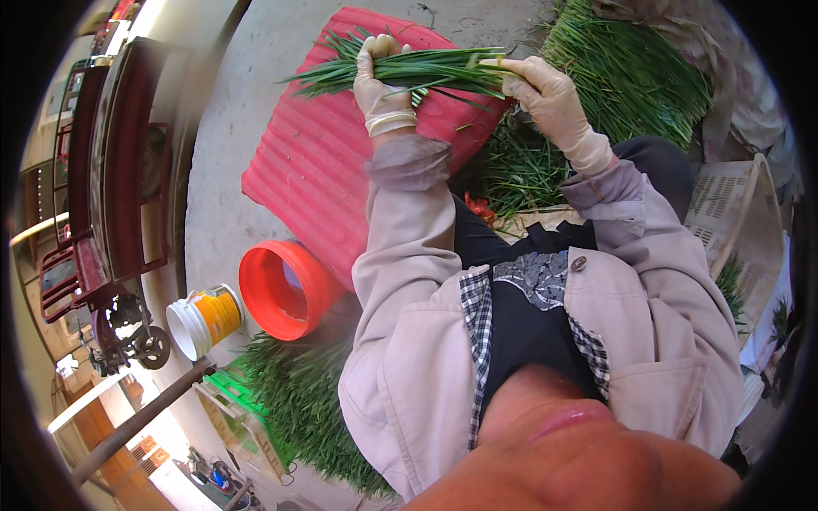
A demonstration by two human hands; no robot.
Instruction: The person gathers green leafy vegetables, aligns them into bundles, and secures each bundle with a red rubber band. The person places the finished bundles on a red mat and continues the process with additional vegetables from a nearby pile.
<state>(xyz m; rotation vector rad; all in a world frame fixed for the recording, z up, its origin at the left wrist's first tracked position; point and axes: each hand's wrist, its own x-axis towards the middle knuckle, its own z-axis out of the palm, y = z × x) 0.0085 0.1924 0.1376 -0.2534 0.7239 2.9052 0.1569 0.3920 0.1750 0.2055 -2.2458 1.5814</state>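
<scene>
My left hand (pixel 382 83), in a pale thin glove, is closed around the middle of a bunch of long green leaf stalks (pixel 441 69), which look like garlic chives. The leafy ends fan out to the left, past my wrist. At the pale stem ends, my right hand (pixel 546 92), gloved the same way, pinches some stems between thumb and fingers. Beneath the bunch lies a ribbed pink-red sheet or pad (pixel 319 160). Loose green stalks (pixel 521 166) lie below my right hand, close to my legs.
A large pile of cut stalks (pixel 629 76) lies at the upper right beside cloth. An orange-red bucket (pixel 291 290) and a white-and-yellow pail (pixel 208 319) stand at left. More greens (pixel 313 396) are heaped by a green crate (pixel 255 409). A pale plastic crate (pixel 735 217) is at right.
</scene>
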